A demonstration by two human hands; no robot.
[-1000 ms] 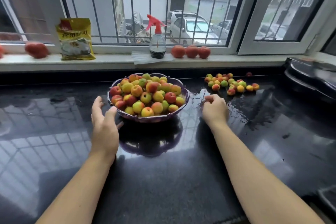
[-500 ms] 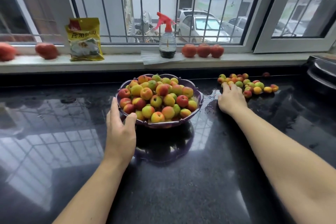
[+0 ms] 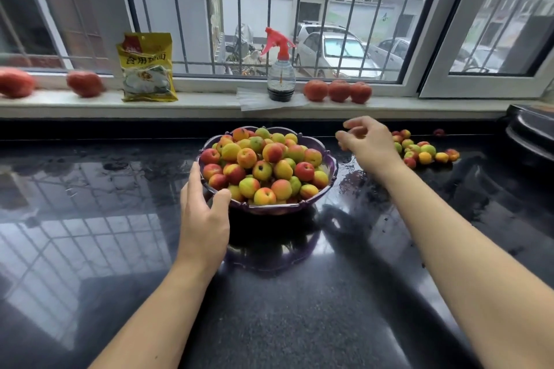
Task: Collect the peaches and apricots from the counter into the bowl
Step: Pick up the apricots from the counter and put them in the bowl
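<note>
Head view: we look down on a glossy black counter (image 3: 269, 308) under a barred window.
Bowl: a purple bowl (image 3: 299, 207) with a scalloped rim stands at the middle of the counter, heaped above its rim with red, yellow and green peaches and apricots (image 3: 263, 165).
Loose fruit: a small cluster of peaches and apricots on the counter (image 3: 422, 150) lies to the right of the bowl, well apart from it, near the back edge; one dark fruit (image 3: 439, 132) sits alone behind the cluster.
Left hand: our left hand (image 3: 204, 219) cups the bowl's near-left rim, thumb and fingers curved against its wall.
Right hand: our right hand (image 3: 367, 141) hangs above the counter between the bowl and the loose cluster, fingers loosely bent; we cannot tell whether it holds a fruit.
Windowsill: a yellow packet (image 3: 147, 67), a spray bottle (image 3: 280, 69) with a red trigger head, three red tomatoes (image 3: 337, 91) in a row and two more red fruits (image 3: 85, 84) at the far left.
Far right: a dark appliance (image 3: 530, 132) at the frame edge.
</note>
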